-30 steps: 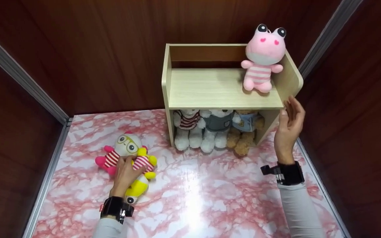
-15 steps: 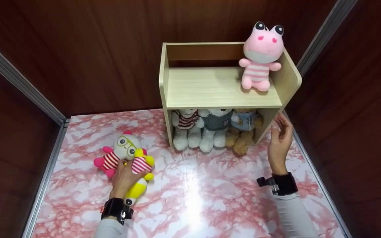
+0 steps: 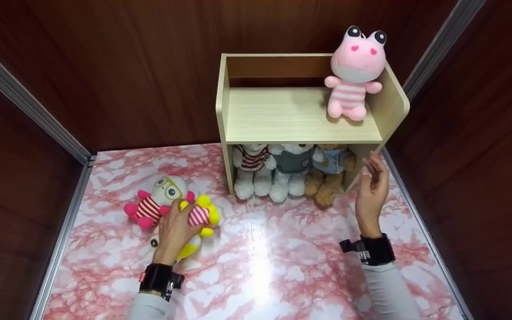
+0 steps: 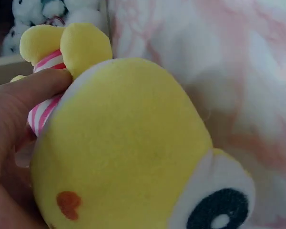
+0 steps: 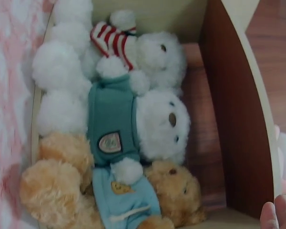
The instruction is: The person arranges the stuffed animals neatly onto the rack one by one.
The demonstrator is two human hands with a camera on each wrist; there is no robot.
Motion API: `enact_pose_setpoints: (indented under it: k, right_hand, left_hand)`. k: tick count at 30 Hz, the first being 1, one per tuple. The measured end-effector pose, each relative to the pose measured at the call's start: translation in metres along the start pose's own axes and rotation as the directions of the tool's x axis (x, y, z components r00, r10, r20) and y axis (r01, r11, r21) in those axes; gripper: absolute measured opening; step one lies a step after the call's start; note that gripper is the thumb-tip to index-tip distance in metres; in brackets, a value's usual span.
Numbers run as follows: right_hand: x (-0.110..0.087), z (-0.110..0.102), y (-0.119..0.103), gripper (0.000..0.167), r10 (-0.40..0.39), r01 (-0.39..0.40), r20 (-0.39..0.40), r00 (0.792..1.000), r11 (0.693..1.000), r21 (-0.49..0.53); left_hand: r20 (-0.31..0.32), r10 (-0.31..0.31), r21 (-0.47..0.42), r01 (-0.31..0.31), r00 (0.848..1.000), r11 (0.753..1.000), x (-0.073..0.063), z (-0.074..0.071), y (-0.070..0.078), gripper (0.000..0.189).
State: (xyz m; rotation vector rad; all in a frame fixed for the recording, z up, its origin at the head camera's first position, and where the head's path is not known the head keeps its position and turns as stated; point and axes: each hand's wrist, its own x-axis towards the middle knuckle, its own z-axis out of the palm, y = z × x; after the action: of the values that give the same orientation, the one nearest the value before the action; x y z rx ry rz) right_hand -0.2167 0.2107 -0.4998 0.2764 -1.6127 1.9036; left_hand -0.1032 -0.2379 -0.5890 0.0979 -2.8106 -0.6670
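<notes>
My left hand [image 3: 176, 229] grips a yellow plush frog [image 4: 124, 129] round its pink-and-white striped body, its big-eyed head pointing back toward my wrist. Right beside it on the floor lies a white-and-pink plush toy [image 3: 149, 209] with yellow glasses and a striped shirt. My right hand [image 3: 371, 191] is by the right front edge of a small wooden shelf [image 3: 274, 120], fingers loosely bent and holding nothing. A pink plush frog [image 3: 349, 84] sits on the upper board at the right end.
In the lower compartment sit three teddy bears: one in red stripes [image 5: 117, 45], one in a green sweater [image 5: 112, 124] and a brown one in blue [image 5: 126, 198]. Dark wood panels [image 3: 158, 66] enclose the pink marbled surface [image 3: 300, 258].
My left hand has lifted the yellow frog slightly and shifted it a little right, turning its head under the wrist. My right hand has come down and left from the shelf's side.
</notes>
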Motion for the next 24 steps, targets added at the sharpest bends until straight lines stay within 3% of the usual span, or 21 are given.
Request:
enact_pose_setpoints:
  k: [4, 11, 14, 18, 21, 24]
  right_hand:
    - [-0.010, 0.010, 0.002, 0.033, -0.047, 0.049, 0.073, 0.996, 0.999, -0.020]
    - [-0.033, 0.030, 0.008, 0.033, 0.022, -0.002, 0.235, 0.972, 0.996, -0.086]
    - [-0.042, 0.041, 0.011, 0.034, 0.060, -0.033, 0.306, 0.950, 0.995, -0.092]
    - [-0.051, 0.057, 0.013, 0.035, 0.104, -0.081, 0.393, 0.914, 0.994, -0.075]
    - [-0.057, 0.067, 0.015, 0.036, 0.157, -0.128, 0.451, 0.878, 0.987, -0.095]
    - [-0.063, 0.074, 0.016, 0.035, 0.219, -0.173, 0.493, 0.842, 0.975, -0.138]
  left_hand:
    - [-0.095, 0.149, -0.005, -0.150, 0.984, 0.989, 0.004, -0.003, 0.021, 0.055]
    - [-0.153, 0.393, 0.111, -0.380, 0.907, 0.918, 0.011, -0.005, 0.059, 0.061]
    - [-0.159, 0.476, 0.153, -0.455, 0.865, 0.877, 0.013, -0.004, 0.073, 0.062]
    - [-0.187, 0.577, 0.194, -0.546, 0.795, 0.815, 0.014, -0.003, 0.085, 0.056]
    - [-0.214, 0.638, 0.220, -0.600, 0.739, 0.769, 0.015, -0.002, 0.092, 0.049]
    - [-0.230, 0.683, 0.239, -0.640, 0.693, 0.730, 0.015, 0.000, 0.096, 0.044]
